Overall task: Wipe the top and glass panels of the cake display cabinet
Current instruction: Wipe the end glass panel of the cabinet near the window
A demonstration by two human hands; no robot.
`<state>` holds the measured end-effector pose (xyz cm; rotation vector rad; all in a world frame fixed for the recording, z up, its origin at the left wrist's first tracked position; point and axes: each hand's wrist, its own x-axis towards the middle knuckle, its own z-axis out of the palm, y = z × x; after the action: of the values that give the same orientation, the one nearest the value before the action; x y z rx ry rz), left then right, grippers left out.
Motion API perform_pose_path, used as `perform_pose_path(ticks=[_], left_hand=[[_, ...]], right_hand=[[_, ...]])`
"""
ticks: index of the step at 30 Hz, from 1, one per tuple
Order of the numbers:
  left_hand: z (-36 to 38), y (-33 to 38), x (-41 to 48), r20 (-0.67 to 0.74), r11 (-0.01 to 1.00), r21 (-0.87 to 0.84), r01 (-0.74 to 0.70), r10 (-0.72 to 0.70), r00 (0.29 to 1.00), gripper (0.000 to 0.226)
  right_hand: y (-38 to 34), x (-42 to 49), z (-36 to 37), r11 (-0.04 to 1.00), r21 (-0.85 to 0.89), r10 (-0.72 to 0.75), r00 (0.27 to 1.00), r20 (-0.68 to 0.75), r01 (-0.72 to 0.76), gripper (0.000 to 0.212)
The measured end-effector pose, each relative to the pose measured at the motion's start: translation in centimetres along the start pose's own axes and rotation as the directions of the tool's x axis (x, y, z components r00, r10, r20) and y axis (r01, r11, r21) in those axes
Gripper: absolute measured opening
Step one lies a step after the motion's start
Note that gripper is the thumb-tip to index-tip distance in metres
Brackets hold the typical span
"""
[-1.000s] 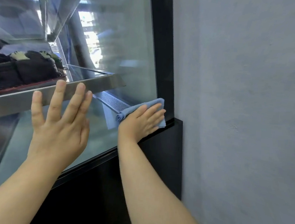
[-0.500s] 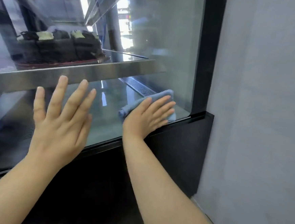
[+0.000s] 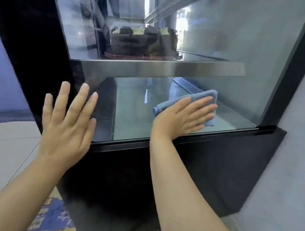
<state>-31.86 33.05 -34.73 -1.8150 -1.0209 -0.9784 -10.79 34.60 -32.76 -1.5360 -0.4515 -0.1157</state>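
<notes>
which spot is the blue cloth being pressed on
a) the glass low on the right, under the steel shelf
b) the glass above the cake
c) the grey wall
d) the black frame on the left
a: the right hand lies flat on the blue cloth, pressing it to the glass panel below the steel shelf, near the lower right corner.

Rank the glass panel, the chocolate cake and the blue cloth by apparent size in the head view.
1. glass panel, by far the largest.
2. chocolate cake.
3. blue cloth, though the right hand covers part of it, so cake versus cloth is unsure.
</notes>
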Motion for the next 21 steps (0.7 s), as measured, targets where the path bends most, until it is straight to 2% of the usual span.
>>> perform_pose_path(ticks=[1,2,3,4,5,8,10,11,14,16,17,18,19,21], left_hand=[[-0.1,-0.6,-0.5,0.002,1.000,0.003,0.014,-0.014,1.000,0.050],[-0.1,-1.0,-1.0,0.004,1.000,0.010,0.021,-0.021,1.000,0.051],[-0.2,-1.5,-1.3,0.009,1.000,0.021,0.019,-0.019,1.000,0.051],[-0.2,-2.0,-1.7,0.016,0.999,0.035,0.013,-0.014,1.000,0.051],[-0.2,-2.5,-2.1,0.023,0.999,0.049,0.012,-0.013,1.000,0.052],[-0.3,-4.0,-3.3,0.027,0.996,0.068,0.053,-0.055,0.998,0.053],[-0.6,-4.8,-4.2,0.029,0.993,0.083,0.085,-0.087,0.996,0.053],[-0.7,-5.2,-4.7,0.036,0.991,0.089,0.099,-0.102,0.994,0.053],[-1.0,-6.0,-5.6,0.061,0.984,0.089,0.155,-0.161,0.985,0.053],[-1.0,-6.2,-5.6,0.069,0.981,0.096,0.167,-0.173,0.982,0.053],[-1.0,-6.2,-5.6,0.069,0.981,0.096,0.171,-0.178,0.982,0.052],[-1.0,-6.0,-5.5,0.065,0.980,0.093,0.178,-0.184,0.981,0.052],[-1.0,-5.8,-5.4,0.061,0.978,0.091,0.185,-0.191,0.980,0.052],[-1.1,-5.7,-5.3,0.054,0.976,0.114,0.186,-0.193,0.980,0.051]], right_hand=[[-0.9,-1.7,0.4,1.000,-0.001,-0.027,1.000,-0.002,0.027,0.064],[-1.4,-3.9,0.7,0.991,-0.017,-0.135,0.991,0.013,0.135,0.062],[-1.2,-6.1,1.1,0.953,-0.047,-0.297,0.954,0.049,0.299,0.060],[-0.5,-7.6,1.4,0.885,-0.083,-0.450,0.887,0.105,0.459,0.058],[0.2,-7.9,1.4,0.805,-0.123,-0.563,0.812,0.153,0.581,0.058],[0.9,-4.2,0.6,0.553,-0.179,-0.780,0.581,0.232,0.814,0.059],[-0.7,-2.1,0.2,0.342,-0.150,-0.878,0.372,0.301,0.928,0.058],[-1.7,-1.5,0.1,0.216,-0.121,-0.905,0.245,0.347,0.969,0.056],[-2.9,-0.9,-0.2,-0.234,0.008,-0.870,-0.213,0.444,0.972,0.051],[-2.2,-1.4,-0.3,-0.483,0.166,-0.719,-0.498,0.486,0.860,0.050],[-1.7,-1.8,-0.3,-0.572,0.261,-0.614,-0.616,0.493,0.778,0.051],[-1.3,-2.0,-0.1,-0.642,0.335,-0.506,-0.710,0.490,0.690,0.052],[-1.4,-1.9,0.1,-0.695,0.381,-0.411,-0.772,0.485,0.610,0.053],[-2.9,-1.2,0.9,-0.776,0.387,-0.311,-0.835,0.454,0.499,0.052]])
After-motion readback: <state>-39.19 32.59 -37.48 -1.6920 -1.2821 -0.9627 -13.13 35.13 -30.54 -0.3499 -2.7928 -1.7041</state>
